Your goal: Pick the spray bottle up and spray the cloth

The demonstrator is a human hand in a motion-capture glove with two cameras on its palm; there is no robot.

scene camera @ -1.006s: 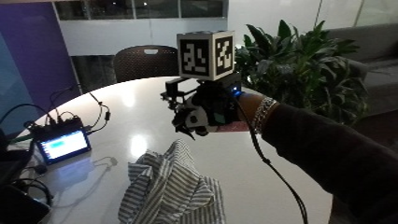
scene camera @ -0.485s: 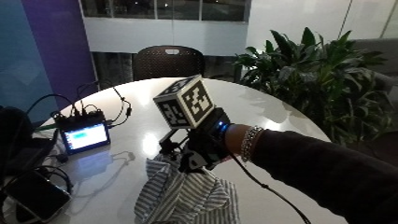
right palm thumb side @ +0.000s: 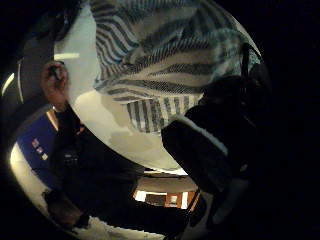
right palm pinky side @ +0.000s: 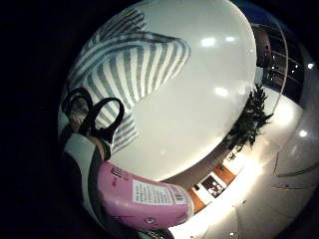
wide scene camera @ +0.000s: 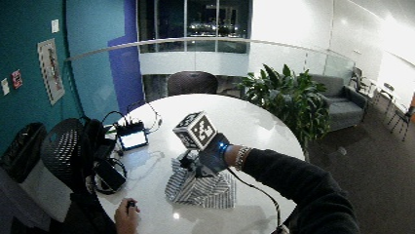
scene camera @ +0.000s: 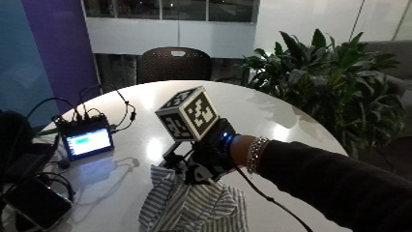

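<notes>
Partly hidden, right hand point(scene camera: 209, 162) holds pink spray bottle point(right palm pinky side: 144, 201) over cloth point(scene camera: 193, 208).

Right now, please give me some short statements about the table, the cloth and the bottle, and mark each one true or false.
1. The grey-and-white striped cloth lies crumpled on the round white table. True.
2. The gloved right hand is above the cloth. True.
3. The pink plastic spray bottle stands alone at the table's far edge. False: it is close against the right hand's palm.
4. A small screen device with cables sits on the table. True.
5. The cloth hangs over the dark chair. False: it lies on the table.
</notes>
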